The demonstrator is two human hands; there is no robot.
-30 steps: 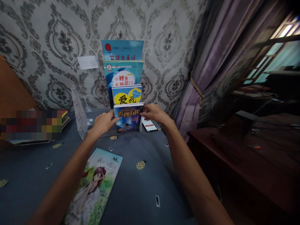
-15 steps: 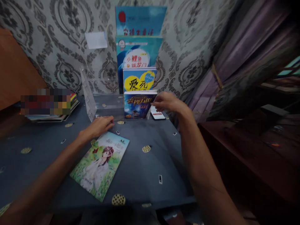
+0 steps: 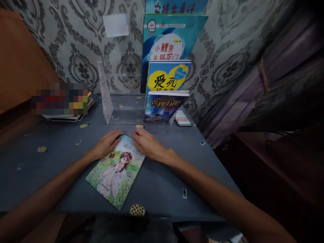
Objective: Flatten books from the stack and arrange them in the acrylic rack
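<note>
A thin paperback book (image 3: pixel 113 179) with a drawn figure in white on its green cover lies flat and slanted on the table. My left hand (image 3: pixel 110 141) is at its upper left corner, with the fingers bent close together at the edge. Over the upper right corner curls my right hand (image 3: pixel 145 143), covering part of the title; its fingertips are partly hidden. Behind them stands a clear acrylic rack (image 3: pixel 124 116). On its right side books are stepped: a dark blue book (image 3: pixel 162 109) in front, a blue-and-yellow book (image 3: pixel 162 76), then a teal book (image 3: pixel 174 37) and another blue book (image 3: pixel 174 6).
A stack of books (image 3: pixel 68 116), partly pixelated, sits at the left on the grey patterned tablecloth (image 3: pixel 162 189). A pixelated phone-like object (image 3: pixel 182 118) is right of the rack. White paper (image 3: pixel 116 25) is on the wallpaper; a purple curtain (image 3: pixel 243 101) hangs at the right.
My right hand has left the dark blue book in the rack and come down left to the paperback. My left hand stays near the paperback's corner. The view has shifted slightly.
</note>
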